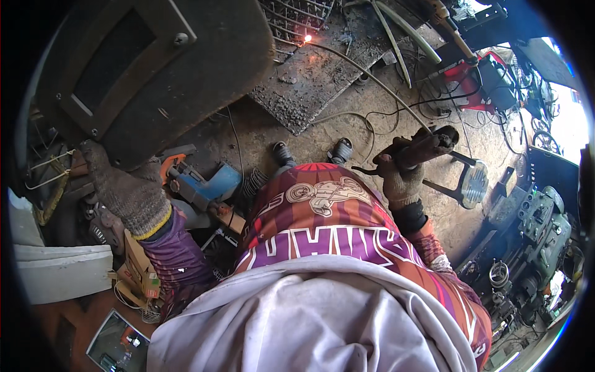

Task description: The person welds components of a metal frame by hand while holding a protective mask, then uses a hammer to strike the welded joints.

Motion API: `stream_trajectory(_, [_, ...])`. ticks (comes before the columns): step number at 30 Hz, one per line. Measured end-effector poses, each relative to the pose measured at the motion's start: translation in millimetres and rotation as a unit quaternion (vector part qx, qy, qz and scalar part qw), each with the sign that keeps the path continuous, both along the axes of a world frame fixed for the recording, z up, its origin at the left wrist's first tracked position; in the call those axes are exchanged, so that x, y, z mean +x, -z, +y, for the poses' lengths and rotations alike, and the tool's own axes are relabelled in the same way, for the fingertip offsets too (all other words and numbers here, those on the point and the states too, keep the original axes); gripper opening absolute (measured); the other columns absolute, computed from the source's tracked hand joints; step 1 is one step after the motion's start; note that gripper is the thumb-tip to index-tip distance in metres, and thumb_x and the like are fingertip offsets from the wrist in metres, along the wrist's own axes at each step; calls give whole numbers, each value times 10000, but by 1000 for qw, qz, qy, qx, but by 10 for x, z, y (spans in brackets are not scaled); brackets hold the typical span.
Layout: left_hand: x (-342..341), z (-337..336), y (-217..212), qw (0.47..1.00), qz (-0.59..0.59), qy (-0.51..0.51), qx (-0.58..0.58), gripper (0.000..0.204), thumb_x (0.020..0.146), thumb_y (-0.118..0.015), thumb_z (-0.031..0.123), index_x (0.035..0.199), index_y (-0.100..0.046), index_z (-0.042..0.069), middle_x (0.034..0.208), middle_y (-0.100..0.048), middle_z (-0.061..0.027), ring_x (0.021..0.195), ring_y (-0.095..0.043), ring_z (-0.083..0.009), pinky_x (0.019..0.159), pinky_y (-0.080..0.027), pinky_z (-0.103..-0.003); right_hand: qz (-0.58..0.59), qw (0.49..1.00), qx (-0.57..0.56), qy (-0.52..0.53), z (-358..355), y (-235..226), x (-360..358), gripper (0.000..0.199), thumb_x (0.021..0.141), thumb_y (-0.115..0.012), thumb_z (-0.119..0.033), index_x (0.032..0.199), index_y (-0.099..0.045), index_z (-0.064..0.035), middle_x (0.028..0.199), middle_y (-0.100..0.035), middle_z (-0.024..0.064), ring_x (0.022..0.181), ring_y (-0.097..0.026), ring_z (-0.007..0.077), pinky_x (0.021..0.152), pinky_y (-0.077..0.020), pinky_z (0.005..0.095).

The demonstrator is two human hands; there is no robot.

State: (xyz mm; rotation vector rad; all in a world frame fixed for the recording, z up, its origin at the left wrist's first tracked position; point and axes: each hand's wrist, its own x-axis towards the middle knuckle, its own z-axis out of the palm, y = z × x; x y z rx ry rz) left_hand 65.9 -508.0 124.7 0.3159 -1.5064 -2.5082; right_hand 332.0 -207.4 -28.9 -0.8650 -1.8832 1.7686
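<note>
- Okay, biggest first: we're standing over a pale, scuffed concrete floor (462, 229), sandals just short of the worktop.
- To our right sits a bulky green-grey metal machine (545, 223), well apart from both hands.
- Ahead we have a dark, flat worktop strewn with gritty crumbs (297, 99), one corner pointing back at us.
- Beyond our right hand, a red-and-grey box-shaped unit (468, 77) sits on the floor among loose cables.
- We've got a big dark shield with a rectangular framed window (204, 80) up on the left; its lower edge is at our left hand.
- On the worktop's far side lies a grid of thin metal bars (300, 13), partly cut off by the view.
- Our left hand in a grey-brown knit glove (130, 192) is clamped at the shield's lower edge; can't tell how the fingers wrap behind it.
- Our right hand in a matching glove (403, 180), wide apart from the left, is closed round a dark, charred cylindrical holder (427, 149).
- Key relation: a long, thin grey rod (401, 103) runs from the holder forward and leftward, bowed slightly, to the grid's near edge. Right hand is nearer.
- Smallest: a bright orange-white glow (308, 38) at the rod's far tip, by the bars.
</note>
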Motion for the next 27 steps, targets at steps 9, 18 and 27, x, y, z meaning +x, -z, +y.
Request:
stream_trajectory(9, [185, 75, 70, 976, -45, 181, 112, 469, 880, -656, 316, 1255, -544, 56, 1245, -592, -130, 1127, -584, -293, 901, -537, -442, 8, 1000, -26, -2, -36, -12, -46, 389, 859, -636, -75, 1199, -466, 7, 813, -620, 110, 642, -574, 142, 556, -461, 263])
stream_trajectory(18, [565, 335, 288, 969, -32, 238, 52, 486, 885, -651, 287, 1297, -506, 74, 1235, -587, -110, 1099, -598, -267, 879, -556, -424, 11, 998, -64, 6, -34, -49, -59, 381, 834, -650, -43, 1179, -495, 5, 860, -630, 82, 743, -628, 147, 614, -523, 268])
stream_trajectory(27, [642, 365, 289, 964, -33, 260, 35, 462, 880, -650, 247, 1292, -508, 95, 1198, -602, -96, 1062, -617, -252, 835, -579, -420, -20, 998, -53, -3, -41, -107, -82, 380, 822, -663, -56, 1162, -506, 4, 890, -630, 89, 713, -623, 140, 573, -520, 257])
